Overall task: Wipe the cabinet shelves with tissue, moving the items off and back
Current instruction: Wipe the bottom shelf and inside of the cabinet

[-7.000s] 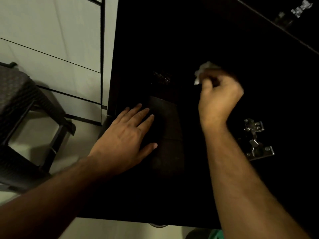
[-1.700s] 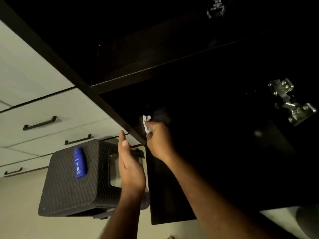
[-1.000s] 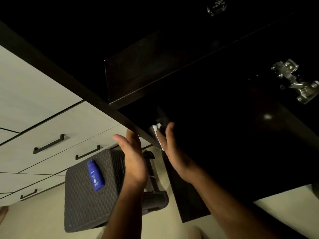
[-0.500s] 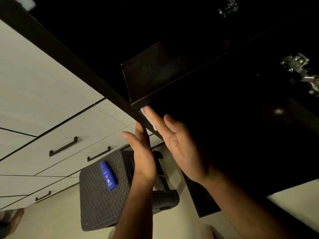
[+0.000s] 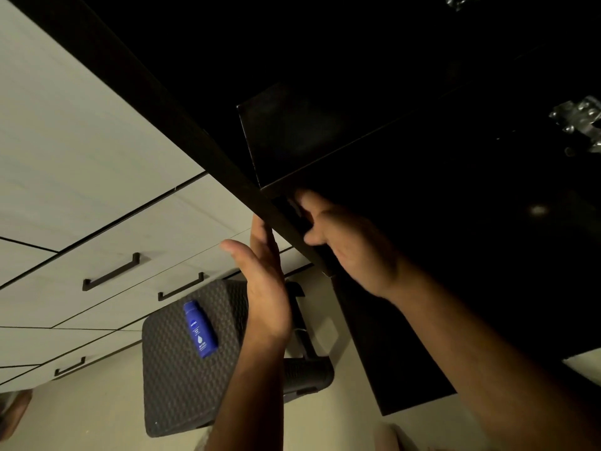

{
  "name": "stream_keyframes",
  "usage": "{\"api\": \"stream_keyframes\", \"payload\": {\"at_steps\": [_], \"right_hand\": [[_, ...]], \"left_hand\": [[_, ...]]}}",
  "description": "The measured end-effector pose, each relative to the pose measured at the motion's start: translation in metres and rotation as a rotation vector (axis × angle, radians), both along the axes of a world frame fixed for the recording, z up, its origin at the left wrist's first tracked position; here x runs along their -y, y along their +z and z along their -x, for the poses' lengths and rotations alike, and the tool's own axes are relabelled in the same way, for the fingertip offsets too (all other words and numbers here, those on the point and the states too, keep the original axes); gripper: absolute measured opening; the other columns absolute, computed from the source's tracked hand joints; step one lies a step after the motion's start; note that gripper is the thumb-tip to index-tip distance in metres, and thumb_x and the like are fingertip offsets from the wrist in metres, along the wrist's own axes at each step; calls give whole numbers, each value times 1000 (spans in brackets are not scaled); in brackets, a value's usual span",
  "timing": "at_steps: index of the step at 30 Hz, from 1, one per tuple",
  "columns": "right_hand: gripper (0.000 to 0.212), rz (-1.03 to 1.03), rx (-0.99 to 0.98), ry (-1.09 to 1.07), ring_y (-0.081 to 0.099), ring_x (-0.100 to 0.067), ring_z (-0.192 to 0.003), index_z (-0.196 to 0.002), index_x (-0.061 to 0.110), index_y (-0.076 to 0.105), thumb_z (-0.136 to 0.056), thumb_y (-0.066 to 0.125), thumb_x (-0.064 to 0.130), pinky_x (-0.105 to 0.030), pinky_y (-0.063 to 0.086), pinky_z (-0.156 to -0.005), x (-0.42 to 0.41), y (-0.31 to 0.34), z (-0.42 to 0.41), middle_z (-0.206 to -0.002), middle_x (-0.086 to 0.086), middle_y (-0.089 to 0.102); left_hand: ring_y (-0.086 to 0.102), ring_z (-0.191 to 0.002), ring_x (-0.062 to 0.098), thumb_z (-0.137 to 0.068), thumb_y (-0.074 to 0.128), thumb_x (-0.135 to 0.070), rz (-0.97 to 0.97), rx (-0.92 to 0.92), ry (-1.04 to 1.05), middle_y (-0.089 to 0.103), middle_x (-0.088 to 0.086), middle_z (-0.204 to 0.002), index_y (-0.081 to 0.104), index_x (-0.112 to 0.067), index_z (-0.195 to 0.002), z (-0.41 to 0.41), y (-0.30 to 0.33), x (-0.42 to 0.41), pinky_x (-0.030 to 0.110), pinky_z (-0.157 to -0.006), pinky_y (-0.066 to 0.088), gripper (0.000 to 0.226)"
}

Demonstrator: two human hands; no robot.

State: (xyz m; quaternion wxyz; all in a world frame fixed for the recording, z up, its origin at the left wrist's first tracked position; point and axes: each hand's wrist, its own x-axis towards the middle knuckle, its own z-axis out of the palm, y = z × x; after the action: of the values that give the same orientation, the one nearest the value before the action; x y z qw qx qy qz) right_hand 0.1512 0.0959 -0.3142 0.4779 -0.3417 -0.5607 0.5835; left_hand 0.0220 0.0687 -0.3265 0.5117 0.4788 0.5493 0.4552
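The dark cabinet (image 5: 182, 131) is open and very dim inside. One shelf (image 5: 292, 138) shows its front corner. My right hand (image 5: 351, 245) reaches inside just below that shelf corner, fingers pressed up against the side panel. Only a faint pale sliver of tissue (image 5: 293, 203) shows at its fingertips. My left hand (image 5: 263, 281) is flat with fingers straight, resting against the outer face of the same side panel and holding nothing. A blue bottle (image 5: 200, 330) lies on a dark woven stool (image 5: 182, 379) below.
Pale drawer fronts with black bar handles (image 5: 110, 271) run along the left. A metal door hinge (image 5: 577, 122) sits at the right inside the cabinet. The open dark cabinet door (image 5: 390, 353) hangs below my right arm. Beige floor surrounds the stool.
My right hand has gone up along the side panel to the shelf corner, covering most of the tissue. My left hand stayed flat on the panel's outer face. The view tilted upward.
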Motion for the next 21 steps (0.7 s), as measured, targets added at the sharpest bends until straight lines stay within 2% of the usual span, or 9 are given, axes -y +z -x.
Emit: {"api": "stream_keyframes", "payload": {"at_steps": [2, 4, 9, 11, 13, 15, 16, 19, 21], "right_hand": [[37, -4, 56, -70, 41, -33, -86, -91, -32, 47, -89, 43, 5, -15, 41, -73, -6, 7, -2, -94, -48, 46], [39, 3, 71, -93, 45, -25, -74, -81, -28, 49, -85, 41, 10, -6, 36, -66, -9, 5, 0, -74, -34, 44], [39, 70, 93, -136, 45, -26, -80, -86, -22, 53, -85, 40, 15, -2, 35, -68, -5, -9, 6, -84, -34, 49], [24, 198, 119, -139, 51, -9, -74, -91, 0, 59, -95, 41, 16, 1, 35, -72, 0, -20, 10, -87, -8, 57], [20, 303, 163, -123, 48, 1, -83, -96, 8, 58, -101, 38, 11, 1, 36, -73, 5, -36, 12, -85, 10, 49], [24, 406, 223, -112, 44, -1, -82, -94, 18, 54, -101, 34, 6, 0, 35, -70, 3, -47, 12, -82, 11, 42], [30, 433, 261, -105, 42, -1, -78, -84, 26, 47, -102, 32, 7, -1, 34, -68, 0, -48, 11, -79, 10, 39], [29, 470, 412, -36, 35, 3, -69, -77, 16, 40, -104, 29, 12, 0, 34, -61, -9, -57, 5, -77, 9, 34], [26, 456, 538, -4, 39, -3, -71, -83, 14, 45, -104, 30, 14, -12, 38, -70, -10, -64, 1, -80, 4, 41]], "left_hand": [[23, -144, 0, -80, 4, -75, 6, 17, 0, 35, -17, -154, 30, -33, -151, 3, -3, -4, 41, -122, 4, 87], [25, -143, -2, -76, 4, -78, 35, -5, 12, 36, -19, -153, 31, -35, -150, 5, -4, -7, 41, -122, 3, 90], [26, -142, -1, -76, 5, -79, 55, 6, -3, 37, -18, -152, 31, -35, -150, 7, -11, -13, 40, -122, 5, 90], [26, -142, -2, -71, 9, -83, 63, -1, -12, 38, -18, -152, 31, -35, -150, 6, -13, -14, 39, -122, 6, 95], [29, -141, -1, -70, 9, -84, 74, -13, -13, 42, -17, -150, 34, -35, -149, 4, -16, -16, 39, -122, 8, 97], [32, -140, 0, -70, 7, -84, 83, -13, -3, 44, -16, -148, 35, -33, -148, 2, -22, -17, 39, -122, 9, 98], [31, -140, 0, -69, 9, -85, 93, -6, 5, 43, -15, -149, 34, -32, -149, 1, -25, -17, 38, -123, 9, 100], [27, -141, -2, -71, 7, -83, 105, 14, 30, 39, -19, -151, 33, -36, -148, -4, -35, -15, 37, -123, 7, 94], [26, -142, -3, -76, 5, -78, 109, 31, 42, 36, -20, -152, 34, -41, -144, -7, -40, -9, 37, -123, 6, 83]]}}
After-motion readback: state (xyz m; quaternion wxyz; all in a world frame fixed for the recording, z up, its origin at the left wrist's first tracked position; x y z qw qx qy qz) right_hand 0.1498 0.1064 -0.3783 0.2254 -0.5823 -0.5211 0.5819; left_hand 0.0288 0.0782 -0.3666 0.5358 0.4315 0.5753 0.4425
